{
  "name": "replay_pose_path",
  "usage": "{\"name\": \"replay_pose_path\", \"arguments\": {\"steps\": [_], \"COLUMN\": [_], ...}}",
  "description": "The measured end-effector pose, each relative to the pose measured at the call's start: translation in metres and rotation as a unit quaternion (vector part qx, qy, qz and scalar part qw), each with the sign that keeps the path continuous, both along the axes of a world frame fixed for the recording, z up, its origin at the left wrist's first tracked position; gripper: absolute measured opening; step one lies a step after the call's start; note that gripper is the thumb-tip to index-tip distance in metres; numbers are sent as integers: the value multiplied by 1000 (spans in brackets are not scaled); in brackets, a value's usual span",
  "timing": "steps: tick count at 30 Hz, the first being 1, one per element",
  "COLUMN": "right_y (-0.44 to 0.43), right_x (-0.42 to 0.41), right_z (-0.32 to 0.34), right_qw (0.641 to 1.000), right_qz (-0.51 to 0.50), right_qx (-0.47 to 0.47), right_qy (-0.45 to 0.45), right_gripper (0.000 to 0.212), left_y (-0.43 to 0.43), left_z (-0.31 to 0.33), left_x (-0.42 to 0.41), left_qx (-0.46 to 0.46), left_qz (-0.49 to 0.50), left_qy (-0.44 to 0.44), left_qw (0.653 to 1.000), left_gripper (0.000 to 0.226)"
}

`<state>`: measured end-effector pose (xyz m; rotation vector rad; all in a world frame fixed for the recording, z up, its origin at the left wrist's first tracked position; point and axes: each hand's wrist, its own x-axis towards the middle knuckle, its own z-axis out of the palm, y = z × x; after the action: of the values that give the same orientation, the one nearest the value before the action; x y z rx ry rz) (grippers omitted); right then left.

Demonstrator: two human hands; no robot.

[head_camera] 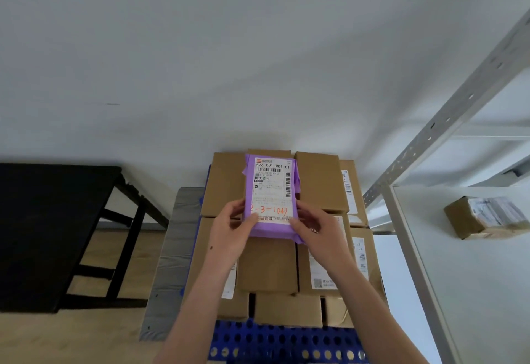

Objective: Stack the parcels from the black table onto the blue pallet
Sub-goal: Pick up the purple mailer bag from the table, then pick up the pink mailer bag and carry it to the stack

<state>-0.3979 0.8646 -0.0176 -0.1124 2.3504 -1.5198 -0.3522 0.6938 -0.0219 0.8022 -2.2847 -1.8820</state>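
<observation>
1. Purple parcel (271, 196) in both my hands, label up, red handwriting across its lower part, held over the stack of brown boxes (318, 183).
2. My left hand (229, 227) has its grip clamped on the parcel's near left corner, thumb on top of the label.
3. My right hand (314, 227) is clamped on the near right corner, fingers lying over the label's edge.
4. Whether the parcel touches the boxes below, I cannot tell.
5. The cardboard boxes sit packed side by side on the blue pallet (286, 343), whose perforated near edge is bare.
6. The black surface (43, 220) stands well off to my left.
7. On the white shelf (459, 277) to my right lies one brown box (484, 216).
</observation>
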Motion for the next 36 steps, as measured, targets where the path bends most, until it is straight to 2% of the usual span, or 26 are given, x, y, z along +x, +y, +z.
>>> {"name": "replay_pose_path", "arguments": {"steps": [10,22,29,32,36], "right_y": [2,11,6,0,-14], "right_x": [-6,-6,7,16,28], "right_z": [1,25,45,46,41], "right_qw": [1000,995,986,981,973], "right_qz": [7,24,92,133,186], "right_qx": [6,0,-30,-57,-66], "right_qy": [16,102,138,126,117], "right_gripper": [45,49,49,45,39], "left_y": [-3,-7,2,4,2], "left_z": [3,36,56,56,51], "left_x": [1,32,69,91,125], "left_qx": [-25,-77,-154,-221,-248], "left_qz": [8,88,143,154,200], "left_qy": [-3,40,59,34,13], "left_qw": [1000,992,976,963,948], "left_gripper": [35,19,17,17,24]}}
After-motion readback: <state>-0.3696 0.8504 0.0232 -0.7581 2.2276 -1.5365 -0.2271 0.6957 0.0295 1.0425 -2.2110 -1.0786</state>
